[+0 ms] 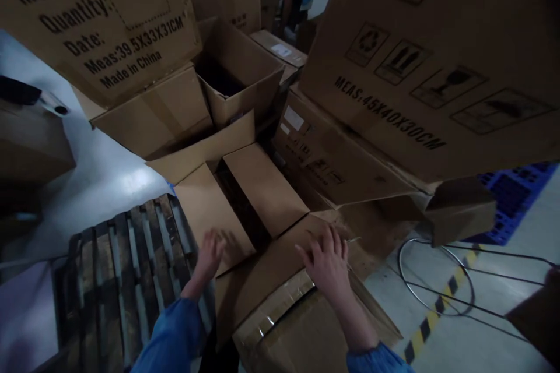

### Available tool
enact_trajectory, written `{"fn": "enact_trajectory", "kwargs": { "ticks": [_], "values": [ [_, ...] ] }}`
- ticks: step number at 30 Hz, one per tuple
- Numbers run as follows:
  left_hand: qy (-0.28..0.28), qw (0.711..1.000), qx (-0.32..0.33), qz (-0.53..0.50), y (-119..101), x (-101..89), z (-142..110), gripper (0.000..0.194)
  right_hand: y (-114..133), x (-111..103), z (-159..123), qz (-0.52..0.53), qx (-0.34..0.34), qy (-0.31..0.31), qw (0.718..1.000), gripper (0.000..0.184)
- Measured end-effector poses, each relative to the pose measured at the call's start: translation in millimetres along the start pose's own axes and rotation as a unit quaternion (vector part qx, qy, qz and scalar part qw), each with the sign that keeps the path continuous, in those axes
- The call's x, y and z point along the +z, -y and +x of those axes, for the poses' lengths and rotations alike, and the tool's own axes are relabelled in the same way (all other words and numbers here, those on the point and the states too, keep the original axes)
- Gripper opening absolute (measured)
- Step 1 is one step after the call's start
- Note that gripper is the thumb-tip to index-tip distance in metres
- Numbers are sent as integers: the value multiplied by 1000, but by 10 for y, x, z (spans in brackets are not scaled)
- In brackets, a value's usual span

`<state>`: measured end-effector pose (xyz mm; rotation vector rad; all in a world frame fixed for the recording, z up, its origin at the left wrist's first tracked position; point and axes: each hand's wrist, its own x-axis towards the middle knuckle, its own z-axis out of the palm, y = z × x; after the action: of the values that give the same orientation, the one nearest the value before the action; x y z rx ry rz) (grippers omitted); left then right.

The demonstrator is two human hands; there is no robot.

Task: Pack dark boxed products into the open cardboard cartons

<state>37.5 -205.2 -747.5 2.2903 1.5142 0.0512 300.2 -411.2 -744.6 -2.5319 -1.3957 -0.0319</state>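
The person's left hand (211,253) lies flat on the left top flap of a low brown corrugated cardboard carton (245,215), its fingers spread and a little blurred, clamped on nothing. The right hand (329,262) rests palm down on the near flap of the same carton, fingers apart and gripping nothing. Both wrists come out of blue sleeves.

The carton sits directly in front of the person, low down, beside a dark slatted wooden pallet (118,285) at the left and touching a taller printed carton (332,157) at the right. Its flaps are open — a dark gap shows between the two inner ones, and what lies inside cannot be made out.

Judging by the material, the flaps are stiff but light and will fold along their creases; the board is dry and not slippery, though the strip of clear tape (273,312) along the near edge may be slick. The free flap edges look like the place to take hold. Its weight cannot be judged.

Counted: two hands, one pallet, at least eight cartons stacked around — two of them large and looming overhead with black print. A thin wire hoop (433,280) lies on the pale floor at the right, across a yellow-and-black striped line (441,303).
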Motion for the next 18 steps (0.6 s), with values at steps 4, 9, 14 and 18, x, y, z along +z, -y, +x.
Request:
{"fn": "enact_trajectory", "kwargs": {
  "ticks": [4,9,14,18],
  "values": [
    [93,991,90,38,-414,-3,611,25,121,238,-126,68,132,-156,977,48],
    [-21,989,127,79,-603,-864,1368,50,552,505,366,208,191,-186,941,60],
    [-251,949,116,153,-384,-1405,1952,65,940,951,1060,201,132,131,962,70],
    [-191,960,35,202,-126,-1424,2079,70,985,1396,963,221,41,262,938,67]
  ]
}}
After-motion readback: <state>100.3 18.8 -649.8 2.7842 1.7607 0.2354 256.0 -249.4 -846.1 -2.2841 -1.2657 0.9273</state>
